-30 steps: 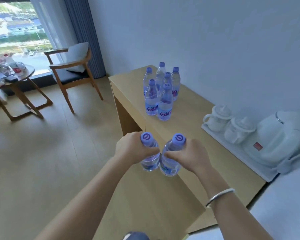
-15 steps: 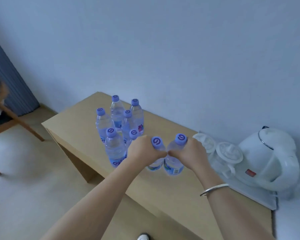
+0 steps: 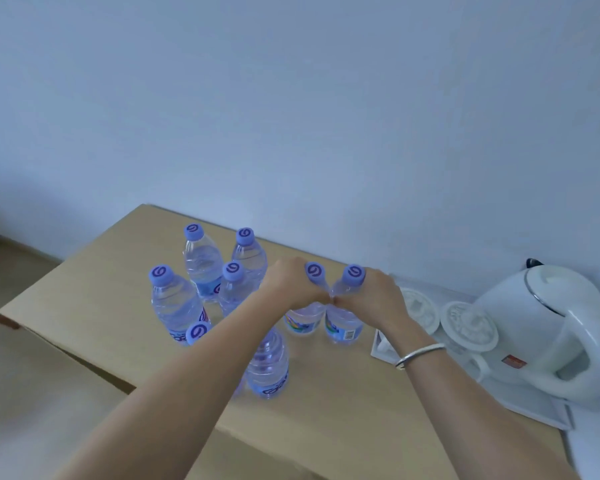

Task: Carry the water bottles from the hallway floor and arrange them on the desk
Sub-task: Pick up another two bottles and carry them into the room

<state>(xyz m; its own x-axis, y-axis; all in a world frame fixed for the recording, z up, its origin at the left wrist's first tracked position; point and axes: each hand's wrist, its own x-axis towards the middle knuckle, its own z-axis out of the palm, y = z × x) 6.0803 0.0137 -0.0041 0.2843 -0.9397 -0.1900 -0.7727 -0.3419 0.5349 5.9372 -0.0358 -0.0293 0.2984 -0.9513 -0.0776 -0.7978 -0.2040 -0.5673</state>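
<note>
Left hand [image 3: 293, 287] and right hand [image 3: 373, 294] each clasp a bottle's neck, fingers curled tight, lowering the pair [image 3: 342, 323] beside the standing cluster [image 3: 201, 268] near the surface's [image 3: 343, 410] back edge, presumably grouping them.

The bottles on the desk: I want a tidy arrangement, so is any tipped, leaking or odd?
Nothing stands out: the bottles on the desk stand upright and capped, with no water visible on the desk.
</note>
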